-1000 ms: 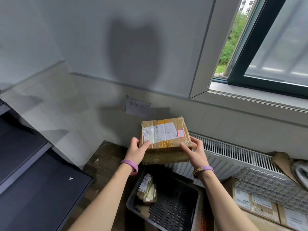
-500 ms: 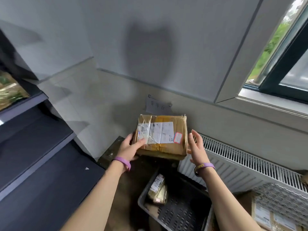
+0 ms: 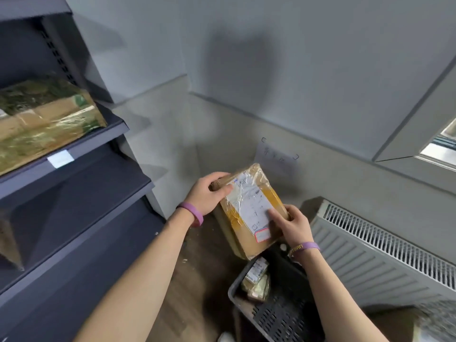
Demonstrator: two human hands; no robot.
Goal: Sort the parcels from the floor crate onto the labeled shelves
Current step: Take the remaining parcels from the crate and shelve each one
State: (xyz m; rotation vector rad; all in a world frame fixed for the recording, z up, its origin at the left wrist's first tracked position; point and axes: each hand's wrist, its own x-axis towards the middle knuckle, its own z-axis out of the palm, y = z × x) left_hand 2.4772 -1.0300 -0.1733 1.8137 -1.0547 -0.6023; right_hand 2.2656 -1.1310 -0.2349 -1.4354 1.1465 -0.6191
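Observation:
A brown cardboard parcel (image 3: 256,233) with a white shipping label and clear tape is held in mid-air, turned lengthwise and tilted. My left hand (image 3: 206,193) grips its far left corner, thumb on top. My right hand (image 3: 293,224) holds its right side, fingers pressing on the label. Below it stands the dark plastic floor crate (image 3: 278,314) with a small taped parcel (image 3: 256,280) inside. To the left is the dark grey shelf unit (image 3: 81,169), with a white label tag (image 3: 60,158) on one shelf edge.
A large taped box (image 3: 44,117) lies on the upper shelf; another box edge (image 3: 9,240) shows on the lower shelf. A white radiator (image 3: 385,253) runs along the right wall. A paper note (image 3: 277,156) hangs on the wall. Wooden floor lies between shelf and crate.
The view swung left, bringing the shelves in. The parcel was rotated from level and crosswise to lengthwise and tilted; my right hand, apart from it half a second ago, now holds it again.

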